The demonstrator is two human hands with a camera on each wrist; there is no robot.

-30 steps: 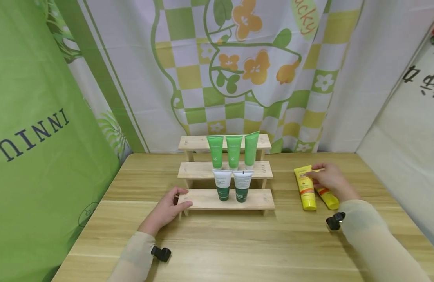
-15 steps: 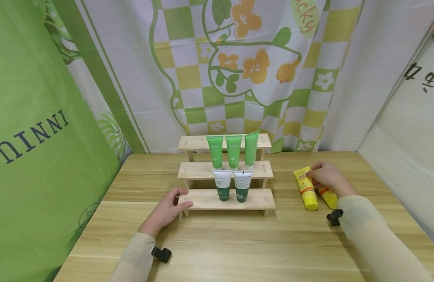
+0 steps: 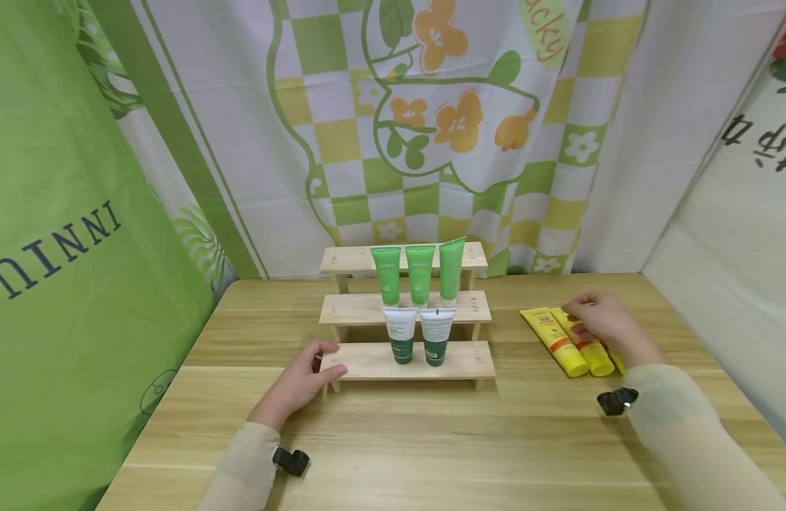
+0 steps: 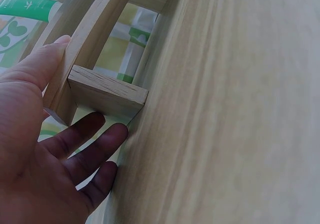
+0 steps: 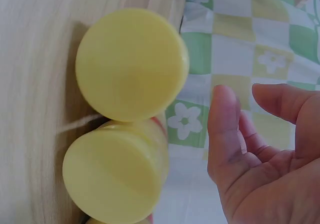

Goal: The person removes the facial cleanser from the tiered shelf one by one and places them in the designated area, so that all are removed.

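Observation:
My left hand [image 3: 301,375] holds the left end of the lowest board of a three-step wooden display rack [image 3: 361,362]. In the left wrist view the thumb lies on the board's upper side, and the other fingers [image 4: 95,156] are bent beneath it near the rack's leg. Over several yellow squeeze tubes [image 3: 555,343] hovers my right hand [image 3: 610,325]. The right wrist view shows a gap between its thumb and index finger, with nothing held there. Two round yellow caps [image 5: 131,64] face that camera. One more tube [image 3: 616,360] is mostly covered by the hand.
Three green tubes [image 3: 420,273] stand on the middle step. Two white-and-green tubes [image 3: 401,333] stand on the lowest one. The wooden table [image 3: 431,447] ends at a patterned curtain [image 3: 342,142] behind, with hanging cloths at both sides.
My right hand has let go of the yellow tube it held and shifted slightly right. That tube now lies slanted against its neighbour, and another shows under the hand. The left hand stays put.

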